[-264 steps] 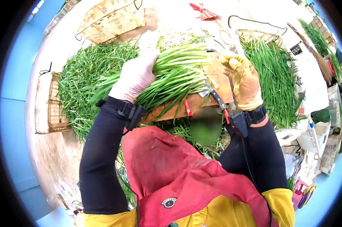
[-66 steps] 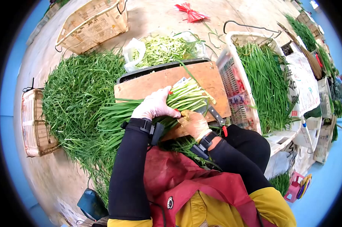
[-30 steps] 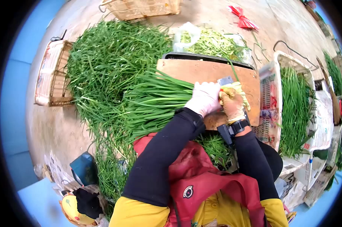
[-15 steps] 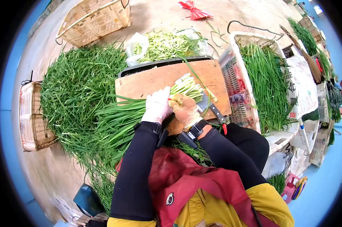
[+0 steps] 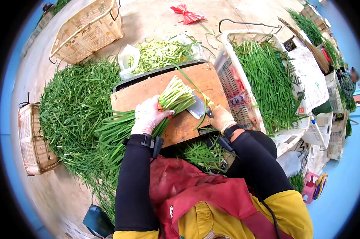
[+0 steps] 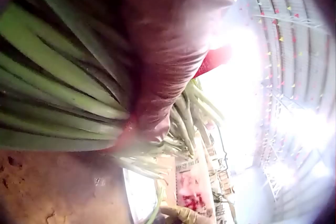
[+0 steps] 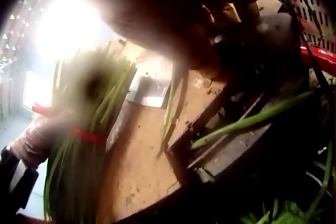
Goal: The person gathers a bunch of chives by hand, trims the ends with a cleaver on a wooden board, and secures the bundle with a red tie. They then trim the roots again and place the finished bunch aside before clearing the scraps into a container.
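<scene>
My gloved left hand (image 5: 148, 115) grips a bunch of garlic chives (image 5: 178, 95) around its middle, pale cut ends pointing up and away, long green leaves trailing left. A red tie (image 7: 88, 136) circles the bunch in the right wrist view. To the right, my gloved right hand (image 5: 222, 118) holds the handle of a broad-bladed knife (image 5: 196, 108), whose blade lies over the wooden board (image 5: 176, 129) beside the stems. A loose leaf crosses near the blade. In the left wrist view the glove (image 6: 168, 40) wraps the stems, with red tape (image 6: 214, 61) sticking out.
A large heap of greens (image 5: 76, 115) spreads at the left. Behind the board lies a bag of chopped pale stems (image 5: 160, 55). A white crate (image 5: 243, 83) full of chives stands right; another crate (image 5: 88, 32) sits at the back left. Red strips (image 5: 186, 15) lie on the floor.
Both hands were together at the tie on the bunch. The right hand has let go, moved right and taken the knife's handle. The left hand has tilted the bunch's stem ends upward.
</scene>
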### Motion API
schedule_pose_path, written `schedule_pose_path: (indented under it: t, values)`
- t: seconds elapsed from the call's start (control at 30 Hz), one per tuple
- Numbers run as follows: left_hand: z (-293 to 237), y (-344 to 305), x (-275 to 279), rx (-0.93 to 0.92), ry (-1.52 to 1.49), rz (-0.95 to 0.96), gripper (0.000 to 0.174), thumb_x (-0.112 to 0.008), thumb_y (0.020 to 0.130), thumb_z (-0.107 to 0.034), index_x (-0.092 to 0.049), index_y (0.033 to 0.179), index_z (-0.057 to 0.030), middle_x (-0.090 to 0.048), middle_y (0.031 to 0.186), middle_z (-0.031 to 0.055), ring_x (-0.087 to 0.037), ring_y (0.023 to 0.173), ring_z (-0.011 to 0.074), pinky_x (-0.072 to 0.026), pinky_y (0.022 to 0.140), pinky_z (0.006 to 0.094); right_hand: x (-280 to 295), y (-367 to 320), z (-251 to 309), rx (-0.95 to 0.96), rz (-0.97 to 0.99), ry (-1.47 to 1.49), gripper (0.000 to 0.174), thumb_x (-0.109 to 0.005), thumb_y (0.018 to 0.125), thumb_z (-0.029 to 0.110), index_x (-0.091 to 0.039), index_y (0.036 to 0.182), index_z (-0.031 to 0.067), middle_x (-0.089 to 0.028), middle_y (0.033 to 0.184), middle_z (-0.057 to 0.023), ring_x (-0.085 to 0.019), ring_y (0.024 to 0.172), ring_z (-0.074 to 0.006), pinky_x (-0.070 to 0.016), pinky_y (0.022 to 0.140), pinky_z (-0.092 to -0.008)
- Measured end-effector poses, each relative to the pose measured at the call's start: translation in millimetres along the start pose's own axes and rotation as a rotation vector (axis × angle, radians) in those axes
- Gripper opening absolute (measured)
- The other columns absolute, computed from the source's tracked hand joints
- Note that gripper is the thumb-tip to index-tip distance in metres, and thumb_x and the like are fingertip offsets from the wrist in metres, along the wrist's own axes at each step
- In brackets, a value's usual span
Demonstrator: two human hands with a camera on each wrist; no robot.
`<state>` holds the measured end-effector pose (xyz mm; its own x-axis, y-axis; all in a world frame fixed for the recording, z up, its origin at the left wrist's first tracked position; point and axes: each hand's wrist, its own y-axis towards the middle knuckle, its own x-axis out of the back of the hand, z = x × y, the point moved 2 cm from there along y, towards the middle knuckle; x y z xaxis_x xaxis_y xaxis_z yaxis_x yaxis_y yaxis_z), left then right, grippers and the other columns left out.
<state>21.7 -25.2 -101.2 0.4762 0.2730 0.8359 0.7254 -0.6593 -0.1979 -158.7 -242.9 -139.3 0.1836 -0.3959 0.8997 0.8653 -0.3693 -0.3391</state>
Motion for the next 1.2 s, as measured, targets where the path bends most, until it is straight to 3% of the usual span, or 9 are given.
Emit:
schedule_pose_path:
  t: [0.23,0.43,0.5,0.67,0.87,0.97,1.03,1.1,1.2]
  values:
    - [11,-13,15,0.040,-0.002,-0.033,0.054,-0.079,0.065,-0.049,-0.060,0.099,-0.0126,-0.068,0.088,0.0122,-0.065,0.088,0.0320,-0.0494,0.079,0.0416,79,-28,15,-0.089,0.242,0.167,0.041,-0.066,0.075,0.027,-0.063,0.108,0.0027,-0.064,0.101,-0.0268,-0.062,0.097,-0.0382,-0.0482,0.085,-0.0412]
    - [-12,-17,20,0.083,0.094,0.060,0.056,-0.082,0.066,-0.039,-0.059,0.107,-0.0092,-0.068,0.092,0.0119,-0.065,0.088,0.0309,-0.0504,0.080,0.0364,40,-5,-6,0.061,-0.463,0.549,0.023,-0.058,0.079,0.004,-0.061,0.102,0.0031,-0.063,0.091,-0.0224,-0.061,0.087,-0.0389,-0.0480,0.078,-0.0424]
    - [-14,-16,13,0.083,0.140,0.069,0.058,-0.082,0.064,-0.044,-0.058,0.104,-0.0101,-0.068,0.092,0.0116,-0.065,0.090,0.0309,-0.0486,0.082,0.0388,2,-5,7,0.351,-0.284,0.419,0.022,-0.056,0.081,0.005,-0.060,0.103,0.0029,-0.063,0.091,-0.0220,-0.061,0.087,-0.0395,-0.0480,0.076,-0.0424]
    - [-14,-20,9,0.135,0.247,0.083,0.071,-0.083,0.053,-0.056,-0.056,0.101,-0.0113,-0.066,0.097,0.0115,-0.061,0.099,0.0313,-0.0426,0.089,0.0434,-1,4,1,0.063,-0.175,0.592,0.023,-0.055,0.085,0.009,-0.059,0.107,0.0062,-0.063,0.084,-0.0217,-0.063,0.079,-0.0369,-0.0488,0.068,-0.0412]
    - [-13,-21,8,0.126,0.249,0.062,0.079,-0.083,0.054,-0.053,-0.056,0.112,-0.0074,-0.065,0.103,0.0155,-0.060,0.102,0.0332,-0.0458,0.089,0.0425,-17,3,14,0.314,-0.173,0.574,0.027,-0.060,0.083,0.014,-0.059,0.109,0.0038,-0.063,0.084,-0.0214,-0.061,0.079,-0.0371,-0.0486,0.070,-0.0402]
    - [-8,-23,8,0.151,0.208,0.091,0.077,-0.084,0.054,-0.050,-0.056,0.112,-0.0071,-0.065,0.102,0.0157,-0.060,0.102,0.0333,-0.0467,0.089,0.0411,-12,1,9,-0.038,0.075,0.703,0.034,-0.061,0.084,0.016,-0.058,0.116,0.0025,-0.065,0.095,-0.0219,-0.062,0.087,-0.0370,-0.0490,0.078,-0.0388]
    - [-6,-23,6,0.134,0.170,0.076,0.073,-0.083,0.052,-0.055,-0.056,0.103,-0.0094,-0.063,0.101,0.0129,-0.059,0.102,0.0315,-0.0438,0.089,0.0428,-5,0,8,-0.025,0.052,0.613,0.039,-0.062,0.082,0.014,-0.057,0.119,0.0030,-0.065,0.098,-0.0208,-0.062,0.090,-0.0356,-0.0490,0.079,-0.0395]
    - [-7,-23,5,0.146,0.163,0.083,0.073,-0.083,0.052,-0.054,-0.055,0.102,-0.0093,-0.063,0.101,0.0126,-0.059,0.102,0.0317,-0.0443,0.089,0.0428,-3,-1,6,0.158,-0.279,0.300,0.045,-0.065,0.079,0.014,-0.056,0.121,0.0033,-0.065,0.098,-0.0187,-0.062,0.088,-0.0328,-0.0495,0.079,-0.0394]
    - [-10,-26,9,0.142,0.213,0.058,0.078,-0.085,0.053,-0.048,-0.057,0.112,-0.0068,-0.065,0.102,0.0157,-0.061,0.101,0.0328,-0.0468,0.089,0.0415,8,-2,31,0.285,-0.364,0.394,0.043,-0.064,0.079,0.010,-0.057,0.121,0.0044,-0.065,0.094,-0.0164,-0.063,0.084,-0.0299,-0.0507,0.078,-0.0385]
